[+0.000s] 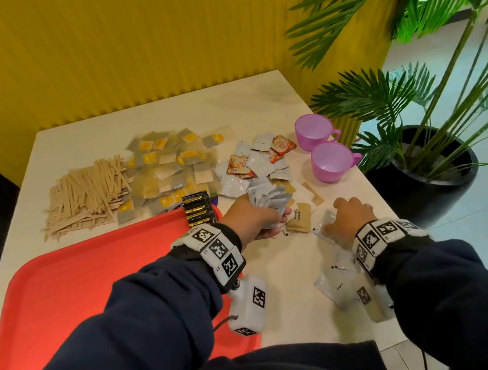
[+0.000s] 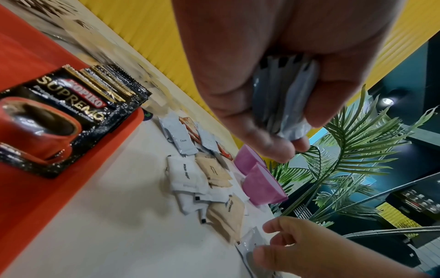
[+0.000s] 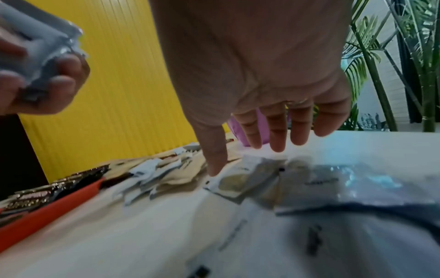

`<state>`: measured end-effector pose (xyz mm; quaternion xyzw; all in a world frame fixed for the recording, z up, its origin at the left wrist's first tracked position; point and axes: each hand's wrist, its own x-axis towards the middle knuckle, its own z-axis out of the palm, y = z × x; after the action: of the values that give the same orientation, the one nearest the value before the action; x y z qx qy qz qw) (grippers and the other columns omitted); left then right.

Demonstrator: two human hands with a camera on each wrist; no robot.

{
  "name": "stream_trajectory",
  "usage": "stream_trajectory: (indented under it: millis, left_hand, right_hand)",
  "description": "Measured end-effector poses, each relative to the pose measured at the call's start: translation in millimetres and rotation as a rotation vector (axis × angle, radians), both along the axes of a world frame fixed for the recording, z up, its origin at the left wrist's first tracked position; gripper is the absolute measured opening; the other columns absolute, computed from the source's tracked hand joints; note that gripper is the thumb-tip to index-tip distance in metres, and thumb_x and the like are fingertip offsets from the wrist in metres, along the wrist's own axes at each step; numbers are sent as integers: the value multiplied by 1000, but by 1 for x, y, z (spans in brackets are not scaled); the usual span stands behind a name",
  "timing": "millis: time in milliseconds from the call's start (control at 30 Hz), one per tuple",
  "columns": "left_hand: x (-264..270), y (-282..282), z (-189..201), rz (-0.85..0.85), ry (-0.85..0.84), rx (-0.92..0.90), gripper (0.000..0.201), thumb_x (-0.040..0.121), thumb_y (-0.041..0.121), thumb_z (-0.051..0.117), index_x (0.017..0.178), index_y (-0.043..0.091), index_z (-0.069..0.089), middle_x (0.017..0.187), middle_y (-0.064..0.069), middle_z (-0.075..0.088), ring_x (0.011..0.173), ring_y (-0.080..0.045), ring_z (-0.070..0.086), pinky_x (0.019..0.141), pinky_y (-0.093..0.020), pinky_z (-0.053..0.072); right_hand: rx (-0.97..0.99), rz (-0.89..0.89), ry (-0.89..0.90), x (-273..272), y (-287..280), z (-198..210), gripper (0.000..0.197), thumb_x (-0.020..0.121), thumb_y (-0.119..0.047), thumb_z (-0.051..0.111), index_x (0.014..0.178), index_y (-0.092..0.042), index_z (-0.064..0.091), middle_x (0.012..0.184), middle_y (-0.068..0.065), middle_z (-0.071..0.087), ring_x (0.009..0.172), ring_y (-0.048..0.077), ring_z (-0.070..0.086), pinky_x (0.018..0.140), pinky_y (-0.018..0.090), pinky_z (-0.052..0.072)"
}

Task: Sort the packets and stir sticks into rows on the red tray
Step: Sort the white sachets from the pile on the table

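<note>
My left hand (image 1: 258, 218) grips a bunch of silver packets (image 1: 268, 198) (image 2: 283, 101) just right of the red tray (image 1: 92, 293). A row of black coffee sachets (image 1: 198, 209) (image 2: 78, 105) lies on the tray's far right corner. My right hand (image 1: 344, 217) (image 3: 257, 105) reaches down with straight fingers onto a clear packet (image 1: 324, 224) (image 3: 240, 178) on the table, thumb tip touching it. Tan and white packets (image 1: 299, 219) (image 2: 214, 184) lie between the two hands. Wooden stir sticks (image 1: 85, 196) are heaped at the far left, beside yellow-labelled packets (image 1: 167, 165).
Two purple cups (image 1: 324, 151) stand at the table's right edge, next to a potted palm (image 1: 415, 128). Orange and white packets (image 1: 261, 159) lie left of the cups. More clear packets (image 1: 338, 285) lie under my right wrist. A yellow ribbed wall (image 1: 113, 44) backs the table.
</note>
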<state>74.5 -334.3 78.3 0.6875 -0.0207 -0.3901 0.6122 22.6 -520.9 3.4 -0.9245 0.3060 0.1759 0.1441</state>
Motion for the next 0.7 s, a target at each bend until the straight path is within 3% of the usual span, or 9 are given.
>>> stream_trajectory:
  millis: [100, 267, 400, 533, 600, 700]
  left_hand:
    - [-1, -2, 3, -10, -6, 6, 31, 86, -14, 44, 79, 14, 57, 82, -6, 61, 74, -12, 58, 65, -22, 45]
    - [0, 5, 1, -9, 5, -30, 25, 86, -10, 50, 85, 14, 58, 80, -7, 63, 73, -13, 62, 61, -18, 52]
    - [4, 9, -4, 28, 2, -50, 17, 85, -3, 59, 88, 13, 59, 80, -8, 62, 74, -15, 60, 66, -20, 53]
    - [6, 9, -7, 47, -3, -81, 13, 87, 4, 62, 96, 12, 60, 77, -4, 62, 66, -9, 62, 64, -18, 53]
    - [7, 6, -9, 55, -2, -80, 14, 86, 8, 63, 100, 11, 60, 78, -3, 62, 66, -9, 61, 63, -17, 53]
    - [6, 2, -11, 44, -5, -82, 11, 86, 10, 64, 95, 14, 60, 81, -5, 61, 70, -12, 59, 65, -18, 53]
  right_hand:
    - [-61, 47, 65, 2, 3, -6, 61, 83, -43, 60, 132, -14, 38, 132, 11, 39, 124, 32, 38, 101, 43, 38]
    - [-53, 64, 63, 5, 1, -9, 52, 82, -37, 61, 126, -14, 43, 126, 10, 47, 119, 31, 44, 98, 40, 39]
    - [84, 30, -40, 4, 0, 0, 30, 91, -21, 53, 118, -9, 54, 120, 12, 58, 112, 30, 54, 94, 34, 41]
    - [227, 71, -194, -1, -2, 29, 4, 86, -15, 60, 88, -12, 60, 87, 5, 60, 91, 26, 57, 71, 25, 38]
    - [344, 167, -253, -3, 1, 51, 13, 83, -17, 65, 74, -19, 56, 72, -3, 55, 74, 18, 56, 63, 25, 38]
    - [542, 299, -319, -4, 13, 82, 19, 80, -13, 70, 70, -20, 56, 63, -3, 57, 51, 2, 51, 56, 19, 42]
